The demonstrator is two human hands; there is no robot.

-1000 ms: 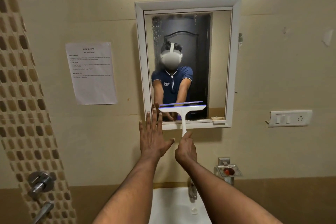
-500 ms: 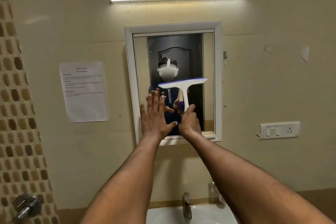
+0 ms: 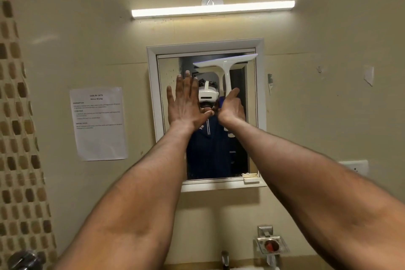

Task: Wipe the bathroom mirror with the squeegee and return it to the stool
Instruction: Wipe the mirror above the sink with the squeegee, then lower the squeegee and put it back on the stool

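The mirror hangs in a white frame on the beige wall, and everything here sits around it. The right hand is raised in front of the glass, closed around the lower handle of the squeegee, with the forefinger stretched up along the stem. The squeegee is white with a thin blue edge. Its blade lies across the top of the mirror, just under the upper frame, its right end reaching the frame's right inner edge and its left end a little lower. Whether the blade actually presses the glass I cannot tell from here.

The left hand is flat and spread, fingers up, holding nothing, palm toward the left half of the mirror. Its thumb points right, nearly meeting the right hand. Whether the palm touches the glass I cannot tell.

Small specks dot the glass in the upper left corner of the mirror. Above the mirror a tube light glows. Left of the mirror a printed sheet is stuck to the wall, and further left runs a strip of brown mosaic tile. Right of the mirror, low down, a switch plate shows past the right forearm. Below the mirror are a tap and a metal soap dish.
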